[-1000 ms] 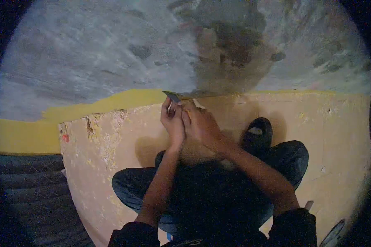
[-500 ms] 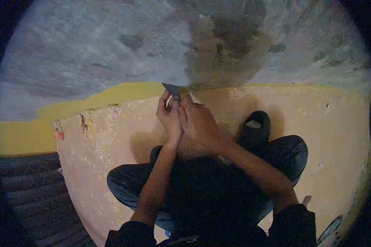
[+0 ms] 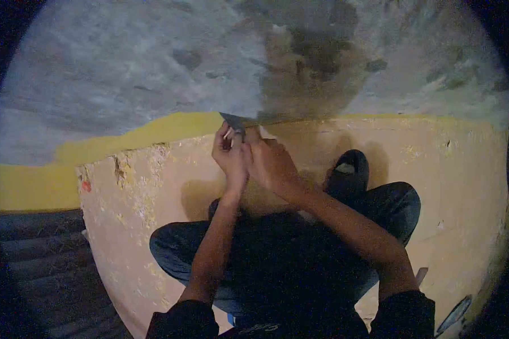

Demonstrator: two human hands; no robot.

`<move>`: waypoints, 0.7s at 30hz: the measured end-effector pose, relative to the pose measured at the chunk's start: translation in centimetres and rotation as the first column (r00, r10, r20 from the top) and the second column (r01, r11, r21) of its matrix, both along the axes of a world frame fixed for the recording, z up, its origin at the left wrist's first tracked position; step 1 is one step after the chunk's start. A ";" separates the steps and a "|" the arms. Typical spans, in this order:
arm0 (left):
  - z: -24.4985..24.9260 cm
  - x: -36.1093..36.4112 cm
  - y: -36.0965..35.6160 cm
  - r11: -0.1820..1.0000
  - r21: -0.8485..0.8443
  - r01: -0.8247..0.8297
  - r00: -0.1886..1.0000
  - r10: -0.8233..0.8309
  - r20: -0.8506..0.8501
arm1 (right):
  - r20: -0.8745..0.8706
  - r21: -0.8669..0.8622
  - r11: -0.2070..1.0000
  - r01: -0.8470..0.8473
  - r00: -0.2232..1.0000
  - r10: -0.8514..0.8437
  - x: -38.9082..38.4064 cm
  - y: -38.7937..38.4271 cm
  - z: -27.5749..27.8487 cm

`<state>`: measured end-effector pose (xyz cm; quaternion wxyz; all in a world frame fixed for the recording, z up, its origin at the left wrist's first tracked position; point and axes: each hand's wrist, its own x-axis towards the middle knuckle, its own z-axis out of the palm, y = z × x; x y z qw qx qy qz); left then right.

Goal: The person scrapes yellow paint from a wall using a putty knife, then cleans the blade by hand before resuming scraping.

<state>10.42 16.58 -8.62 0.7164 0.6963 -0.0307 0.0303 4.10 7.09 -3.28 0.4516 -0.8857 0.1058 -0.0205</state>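
Two hands squeeze a small dark blade right where the wall meets the floor.

I see the blade near the middle of my view. Its flat tip pokes up toward 12 o'clock and touches the bottom edge of the grey wall. The left hand pinches it from 9 o'clock and the right hand wraps it from 3 o'clock, both closed tight on it. I think two hands make it steady and push harder. A yellow strip runs off toward 9 o'clock. The chipped tan floor lies at 6 o'clock. A black shoe sits at 3 o'clock of the hands, planted so the body can crouch close.
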 end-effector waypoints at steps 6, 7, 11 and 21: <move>0.2 0.1 -0.1 0.998 0.065 -0.028 0.998 0.025 0.056 | -0.018 -0.040 0.998 -0.056 0.998 0.055 -0.1 0.0 0.1; 0.4 -0.1 -0.2 0.997 0.067 -0.027 0.998 0.024 0.052 | -0.022 -0.038 0.998 -0.055 0.998 0.054 -0.3 -0.1 -0.1; -1.0 1.1 0.3 0.998 0.052 -0.026 0.997 0.022 0.075 | 0.066 -0.036 0.999 0.010 0.998 -0.008 0.5 0.4 -0.7; 0.9 0.6 0.1 0.991 0.125 -0.057 0.998 0.055 0.022 | 0.143 0.056 0.998 0.011 0.990 -0.019 0.1 0.1 -0.2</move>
